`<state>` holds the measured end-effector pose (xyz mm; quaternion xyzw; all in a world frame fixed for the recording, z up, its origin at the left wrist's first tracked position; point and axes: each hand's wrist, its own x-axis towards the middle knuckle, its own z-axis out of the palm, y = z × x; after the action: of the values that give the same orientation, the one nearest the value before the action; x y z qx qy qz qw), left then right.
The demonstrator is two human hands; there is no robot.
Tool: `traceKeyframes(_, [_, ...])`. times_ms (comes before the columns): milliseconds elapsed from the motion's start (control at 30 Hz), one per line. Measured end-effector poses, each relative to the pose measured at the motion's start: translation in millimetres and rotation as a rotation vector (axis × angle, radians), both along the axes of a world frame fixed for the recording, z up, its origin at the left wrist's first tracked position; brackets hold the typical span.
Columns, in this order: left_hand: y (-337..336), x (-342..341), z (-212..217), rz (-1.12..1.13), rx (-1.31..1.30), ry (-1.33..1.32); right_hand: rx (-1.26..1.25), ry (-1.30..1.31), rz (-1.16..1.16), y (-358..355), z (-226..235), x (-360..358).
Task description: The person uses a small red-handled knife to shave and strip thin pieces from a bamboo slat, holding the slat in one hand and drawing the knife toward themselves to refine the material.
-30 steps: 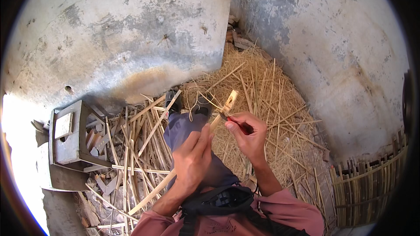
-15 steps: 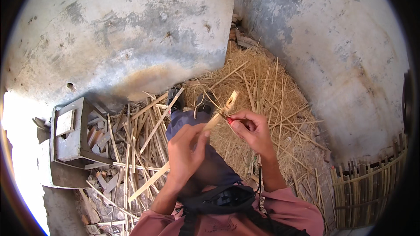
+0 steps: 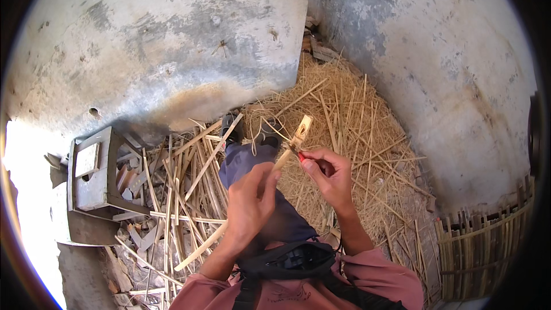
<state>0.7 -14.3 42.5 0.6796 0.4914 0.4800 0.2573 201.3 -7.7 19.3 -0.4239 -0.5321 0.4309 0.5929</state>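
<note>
A pale split-bamboo strip [image 3: 303, 126] runs diagonally in front of my legs, with a dark oval hollow near its far end. My left hand [image 3: 251, 204] is closed around its middle, and the lower part passes behind my left wrist. My right hand [image 3: 330, 175] pinches a small red-handled knife [image 3: 302, 157]. Its dark blade lies against the strip, a little below the hollow; much of the handle is hidden in my fingers. A thin, curled shaving [image 3: 255, 142] hangs to the left of the blade.
Loose strips [image 3: 198, 181] cover the floor at left, beside rubble and a battered wooden box frame [image 3: 94, 195]. A heap of shavings [image 3: 356, 132] fills the corner between two stained walls. Right of me stands a slatted bamboo basket [image 3: 488, 247]. My shoes [image 3: 270, 132] are below the strip.
My left hand and the strip have shifted slightly to the right, and the strip stands a bit steeper. The knife stays against it, and both grips are the same.
</note>
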Motion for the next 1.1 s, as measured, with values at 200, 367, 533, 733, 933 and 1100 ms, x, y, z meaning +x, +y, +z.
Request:
traceKeyframes(200, [-7,9,-3,0.085,0.201,0.229,-0.019,-0.013,-0.023,2,3,-3])
traceKeyframes(367, [1,4,-7,0.037,0.180,0.197,-0.084,-0.042,0.026,5,5,6])
traceKeyframes(533, [7,-7,-2,-0.064,-0.050,0.105,-0.143,0.010,0.206,14,7,26])
traceKeyframes(733, [7,-7,3,-0.060,-0.120,0.146,-0.187,-0.133,0.161,7,15,29])
traceKeyframes(933, [5,-3,-6,0.026,0.063,0.210,-0.148,-0.077,0.110,5,16,21])
traceKeyframes(1100, [4,2,-7,0.095,0.266,0.365,-0.123,-0.052,0.059,5,9,11])
